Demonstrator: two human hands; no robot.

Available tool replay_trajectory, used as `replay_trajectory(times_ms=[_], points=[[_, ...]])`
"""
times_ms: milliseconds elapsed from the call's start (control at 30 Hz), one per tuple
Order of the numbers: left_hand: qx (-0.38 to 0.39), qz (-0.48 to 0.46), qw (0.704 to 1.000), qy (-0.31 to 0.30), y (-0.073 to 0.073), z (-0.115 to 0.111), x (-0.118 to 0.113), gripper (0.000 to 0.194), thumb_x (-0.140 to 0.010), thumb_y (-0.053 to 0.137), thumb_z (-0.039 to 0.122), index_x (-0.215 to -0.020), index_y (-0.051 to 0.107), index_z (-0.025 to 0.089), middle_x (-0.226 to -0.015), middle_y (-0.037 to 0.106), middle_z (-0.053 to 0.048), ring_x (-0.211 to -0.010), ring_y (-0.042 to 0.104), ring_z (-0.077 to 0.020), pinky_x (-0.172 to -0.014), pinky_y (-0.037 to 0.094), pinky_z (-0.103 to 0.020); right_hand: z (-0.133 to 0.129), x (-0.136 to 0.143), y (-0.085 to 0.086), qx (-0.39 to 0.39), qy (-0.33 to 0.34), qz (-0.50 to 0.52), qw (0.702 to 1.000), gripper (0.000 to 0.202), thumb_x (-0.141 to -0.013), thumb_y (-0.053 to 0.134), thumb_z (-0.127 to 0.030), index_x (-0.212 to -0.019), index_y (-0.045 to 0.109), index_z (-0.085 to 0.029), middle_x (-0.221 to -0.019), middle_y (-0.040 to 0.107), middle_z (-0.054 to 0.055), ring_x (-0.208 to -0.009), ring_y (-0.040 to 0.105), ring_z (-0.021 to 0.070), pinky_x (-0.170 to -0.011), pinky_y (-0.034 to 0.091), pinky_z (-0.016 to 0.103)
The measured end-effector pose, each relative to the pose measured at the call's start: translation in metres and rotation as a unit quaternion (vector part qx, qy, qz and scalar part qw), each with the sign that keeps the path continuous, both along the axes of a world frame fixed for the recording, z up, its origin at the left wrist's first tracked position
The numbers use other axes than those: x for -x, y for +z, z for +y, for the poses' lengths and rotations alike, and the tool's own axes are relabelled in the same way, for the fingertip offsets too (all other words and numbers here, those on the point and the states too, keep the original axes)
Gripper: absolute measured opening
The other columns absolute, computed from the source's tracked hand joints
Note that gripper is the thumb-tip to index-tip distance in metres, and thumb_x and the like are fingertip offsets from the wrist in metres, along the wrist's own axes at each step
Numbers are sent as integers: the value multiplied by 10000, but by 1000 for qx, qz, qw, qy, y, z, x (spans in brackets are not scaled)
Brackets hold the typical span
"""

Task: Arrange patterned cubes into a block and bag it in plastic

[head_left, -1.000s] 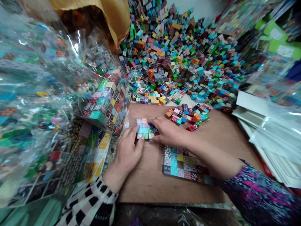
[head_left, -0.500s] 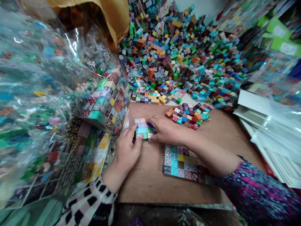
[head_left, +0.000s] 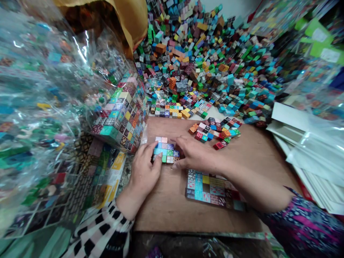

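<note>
A flat group of small patterned cubes (head_left: 164, 149), mostly light blue, white, green and purple, lies on the brown board. My left hand (head_left: 143, 170) grips its left edge, the forefinger at the side and the thumb over the lower left cubes. Just right of the group is my right hand (head_left: 195, 156), thumb and fingers apart and nothing seen between them. Whether its fingertips touch the end cubes I cannot make out. Below my right wrist lies a larger flat slab of patterned cubes (head_left: 206, 188), partly covered by the forearm.
Loose cubes (head_left: 215, 130) lie on the board (head_left: 161, 208) beyond my right hand. A huge heap of cubes (head_left: 199, 64) rises behind. Left stand a wrapped cube block (head_left: 120, 118) and clear plastic bags (head_left: 40, 96). White trays (head_left: 309, 143) are stacked at the right.
My right hand has drawn slightly right and its fingers have spread, showing more of the cubes' right end. The cube group has shifted and turned a little; my left hand stays at its edge.
</note>
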State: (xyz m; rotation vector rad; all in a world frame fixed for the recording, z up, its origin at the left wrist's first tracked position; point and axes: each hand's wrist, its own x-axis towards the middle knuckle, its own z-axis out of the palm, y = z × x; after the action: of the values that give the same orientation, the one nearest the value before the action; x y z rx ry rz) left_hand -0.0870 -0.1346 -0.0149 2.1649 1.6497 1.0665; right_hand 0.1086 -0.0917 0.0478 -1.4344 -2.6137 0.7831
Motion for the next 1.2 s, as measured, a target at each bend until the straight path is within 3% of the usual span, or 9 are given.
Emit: replay_trajectory(times_ms=[200, 400, 600, 800, 967, 1200], points=[[-23, 43, 999, 0, 3, -2, -3, 404, -890, 580, 317, -1237, 605, 110, -1176, 620, -140, -1102, 608, -271, -965, 511, -411, 2, -5, -2, -23, 20, -40, 999, 543, -761, 720, -337, -1264, 563, -205, -1117, 644, 95, -1046, 586, 275, -861, 470, 391], [-35, 99, 994, -21, 4, -2, -3, 465, -855, 625, 365, -1245, 602, 112, -1196, 621, -150, -1088, 595, -303, -937, 507, -450, -2, -2, 1, -31, 21, -36, 999, 517, -779, 716, -321, -1260, 580, -188, -1114, 645, 100, -1022, 591, 262, -856, 478, 377], [-33, 88, 995, -27, 5, -2, -3, 443, -878, 604, 372, -1245, 595, 124, -1232, 584, -160, -1139, 568, -297, -962, 488, -450, -5, -36, 7, -56, -31, -38, 997, 510, -861, 646, -322, -1331, 545, -150, -1226, 577, 152, -1096, 571, 265, -905, 477, 359], [-31, 148, 988, -35, 10, -7, -3, 438, -866, 613, 422, -1249, 632, 209, -1356, 561, -125, -1127, 514, -347, -927, 453, -523, -15, -62, 1, -24, -46, -115, 992, 266, -876, 544, -205, -1109, 665, -167, -1110, 629, 140, -1020, 587, 269, -840, 480, 385], [-26, 173, 980, -91, 8, -7, -2, 372, -909, 561, 397, -1226, 658, 227, -1316, 630, -87, -1180, 494, -357, -936, 408, -548, -24, -61, -11, -38, -68, -102, 992, 223, -919, 480, -232, -974, 689, -175, -988, 646, 119, -903, 598, 240, -757, 465, 363], [-44, 151, 980, -123, 6, -6, -1, 396, -943, 522, 356, -1262, 616, 140, -1350, 613, -115, -1315, 452, -344, -1037, 378, -538, -15, -49, -14, -45, -73, -76, 993, 277, -963, 452, -312, -974, 679, -154, -973, 680, 128, -889, 614, 230, -774, 453, 354]])
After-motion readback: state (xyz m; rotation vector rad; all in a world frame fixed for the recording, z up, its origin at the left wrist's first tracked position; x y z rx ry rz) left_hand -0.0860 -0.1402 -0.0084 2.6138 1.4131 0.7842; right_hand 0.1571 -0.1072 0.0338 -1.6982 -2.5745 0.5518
